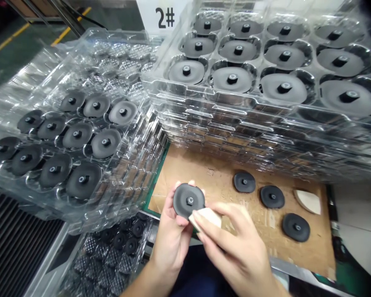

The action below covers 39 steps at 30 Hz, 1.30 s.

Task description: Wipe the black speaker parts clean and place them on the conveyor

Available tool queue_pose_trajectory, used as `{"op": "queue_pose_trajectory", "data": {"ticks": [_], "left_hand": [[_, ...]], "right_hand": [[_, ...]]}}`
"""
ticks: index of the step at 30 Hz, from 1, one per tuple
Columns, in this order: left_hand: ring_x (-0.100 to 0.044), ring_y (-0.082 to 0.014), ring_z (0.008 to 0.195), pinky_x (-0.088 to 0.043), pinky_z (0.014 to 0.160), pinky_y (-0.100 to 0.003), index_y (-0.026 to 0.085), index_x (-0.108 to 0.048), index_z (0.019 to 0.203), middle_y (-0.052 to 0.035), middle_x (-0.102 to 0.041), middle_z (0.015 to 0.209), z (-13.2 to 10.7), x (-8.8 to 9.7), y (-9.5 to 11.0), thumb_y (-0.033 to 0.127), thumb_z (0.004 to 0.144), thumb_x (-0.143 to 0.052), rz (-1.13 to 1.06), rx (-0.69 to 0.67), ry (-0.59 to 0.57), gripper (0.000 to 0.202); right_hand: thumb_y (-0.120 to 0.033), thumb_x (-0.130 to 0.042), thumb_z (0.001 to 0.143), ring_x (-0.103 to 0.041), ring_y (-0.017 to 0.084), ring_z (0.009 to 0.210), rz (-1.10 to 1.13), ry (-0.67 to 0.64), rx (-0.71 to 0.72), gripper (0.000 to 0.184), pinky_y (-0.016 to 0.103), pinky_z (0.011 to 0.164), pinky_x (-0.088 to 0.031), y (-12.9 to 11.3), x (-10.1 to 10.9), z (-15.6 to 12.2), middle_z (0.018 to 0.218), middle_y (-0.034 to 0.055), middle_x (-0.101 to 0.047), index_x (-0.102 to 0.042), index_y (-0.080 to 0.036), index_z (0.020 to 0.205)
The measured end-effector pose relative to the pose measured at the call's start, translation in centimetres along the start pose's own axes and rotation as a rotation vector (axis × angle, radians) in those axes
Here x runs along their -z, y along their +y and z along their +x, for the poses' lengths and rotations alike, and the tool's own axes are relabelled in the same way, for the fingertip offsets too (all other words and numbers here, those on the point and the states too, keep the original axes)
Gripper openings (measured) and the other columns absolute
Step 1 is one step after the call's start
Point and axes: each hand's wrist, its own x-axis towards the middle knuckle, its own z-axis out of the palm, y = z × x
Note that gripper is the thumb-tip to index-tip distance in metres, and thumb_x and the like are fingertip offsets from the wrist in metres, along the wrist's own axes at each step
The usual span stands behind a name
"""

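My left hand (173, 237) is closed around the edge of a black plastic cap (185, 196), a rounded disc with a short post in its middle, post side up. Pinched in my right hand (238, 243) is a cream-coloured pad (210, 216), its tip against the cap's lower right rim. What the pad is made of I cannot tell. To the right on the brown cardboard (216, 169) lie three more such caps: one nearer the back (244, 182), a second cap (272, 196) and a third cap (296, 227). A second cream pad (308, 201) rests beside them.
A tall stack of clear plastic trays (204, 97), its top filled with caps, stands behind the cardboard. On the left is another tray stack (132, 152), its top tray partly filled. A lower tray (108, 251) holds more caps. A "2#" sign (165, 17) stands at the back.
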Motion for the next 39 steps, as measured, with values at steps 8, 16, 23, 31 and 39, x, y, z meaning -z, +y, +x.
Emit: {"op": "queue_pose_trajectory", "data": {"ticks": [8,16,23,31,39], "left_hand": [[-0.066,-0.0222,0.099,-0.055,0.082,-0.027,0.029,-0.067,0.102,-0.0017,-0.07,0.11,0.0,-0.4,0.1,0.02,0.054,-0.084,0.011,0.013,0.027,0.052],[-0.067,-0.0206,0.098,-0.055,0.081,-0.026,0.031,-0.068,0.102,-0.0006,-0.071,0.108,0.0,-0.5,-0.1,0.016,0.057,-0.083,0.019,0.019,0.026,0.05],[-0.068,-0.0161,0.092,-0.055,0.079,-0.021,0.029,-0.069,0.102,-0.0005,-0.072,0.102,-0.3,-1.3,-0.6,0.021,0.053,-0.085,0.035,0.059,0.047,0.052],[-0.067,-0.0124,0.086,-0.054,0.074,-0.017,0.026,-0.067,0.106,-0.0033,-0.072,0.103,-0.3,-1.8,-0.8,0.014,0.054,-0.084,0.083,0.111,0.072,0.056],[-0.067,-0.0115,0.085,-0.054,0.074,-0.016,0.027,-0.068,0.105,-0.002,-0.072,0.102,-0.3,-1.9,-1.0,0.014,0.056,-0.083,0.11,0.084,0.085,0.053]], "right_hand": [[-0.013,-0.057,0.085,-0.054,0.021,0.091,-0.007,0.004,-0.004,0.024,0.035,0.076,-0.049,0.3,0.2,0.0,0.101,0.0108,-0.06,-0.069,-0.019,0.105],[-0.013,-0.057,0.085,-0.054,0.021,0.092,0.02,0.007,-0.005,0.025,0.034,0.078,-0.048,0.7,0.4,-0.3,0.102,0.0098,-0.06,-0.07,-0.019,0.105],[-0.016,-0.056,0.087,-0.053,0.023,0.104,0.014,0.116,-0.107,0.027,0.039,0.089,-0.045,1.5,1.3,0.9,0.113,0.0098,-0.059,-0.068,-0.021,0.111],[-0.014,-0.052,0.089,-0.052,0.023,0.1,0.075,0.011,0.006,0.026,0.04,0.084,-0.048,0.1,0.9,0.8,0.109,0.0113,-0.061,-0.068,-0.018,0.109],[-0.016,-0.052,0.089,-0.054,0.021,0.1,0.088,0.058,-0.053,0.027,0.039,0.085,-0.049,0.8,1.4,0.3,0.109,0.0094,-0.063,-0.068,-0.022,0.11]]}}
